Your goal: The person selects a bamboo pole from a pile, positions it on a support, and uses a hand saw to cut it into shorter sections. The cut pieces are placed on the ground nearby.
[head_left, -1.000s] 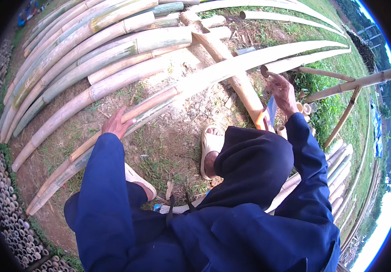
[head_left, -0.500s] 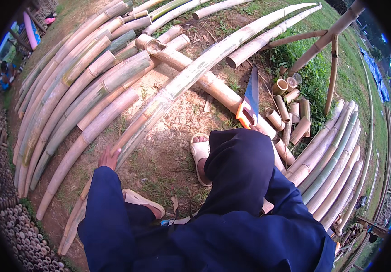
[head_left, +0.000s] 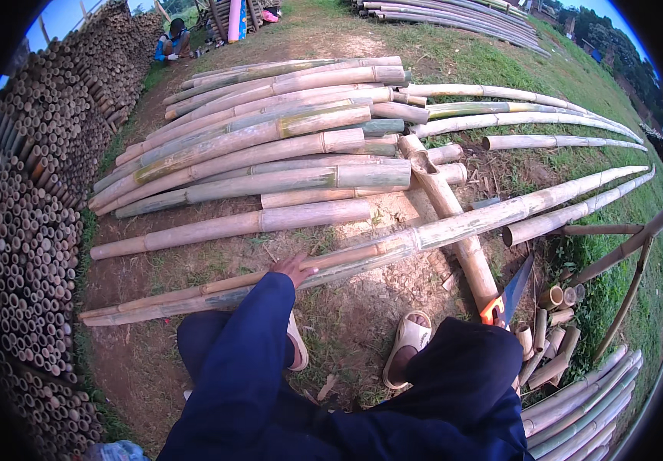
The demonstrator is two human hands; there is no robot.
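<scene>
While my left hand point(head_left: 293, 269) lies over the long bamboo pole point(head_left: 454, 228), its fingers loosely spread rather than wrapped around, the pole slants past my sandals point(head_left: 408, 339) and crosses over the thick bamboo log point(head_left: 476, 269). My right hand point(head_left: 500, 323) is mostly hidden behind my knee point(head_left: 477, 357), beside the orange handle of the saw point(head_left: 517, 286), and I cannot tell whether those fingers are closed on it.
</scene>
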